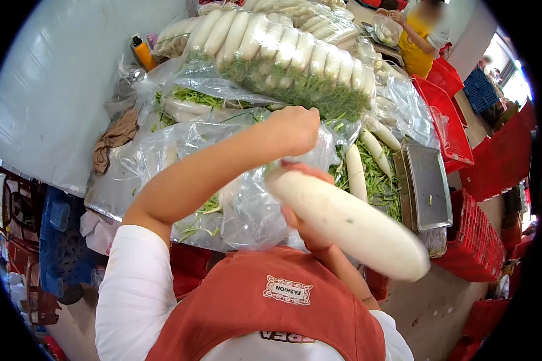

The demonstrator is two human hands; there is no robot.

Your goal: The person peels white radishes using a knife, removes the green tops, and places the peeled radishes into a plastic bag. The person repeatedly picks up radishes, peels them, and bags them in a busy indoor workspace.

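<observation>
My right hand (296, 215) grips a large white daikon radish (350, 221), tilted with its thick rounded end toward the lower right. The radish is slightly blurred and hides part of that hand. Just above its other end, my left hand (296, 129) is closed in a fist at the edge of a clear plastic bag (257, 212). Film gathers beneath the fist, though the fingertips are hidden. The loose bag spreads over the table in front of me. Beyond my left hand lies a packed bag of daikon radishes (293, 49), side by side with their green tops toward me.
Loose radishes (356, 173) rest on cut greens (386, 198) beside a metal tray (429, 187). Red crates (472, 239) line the right side. A brown cloth (115, 137) and an orange bottle (143, 54) sit at left. Another person (418, 45) handles a bag at the back right.
</observation>
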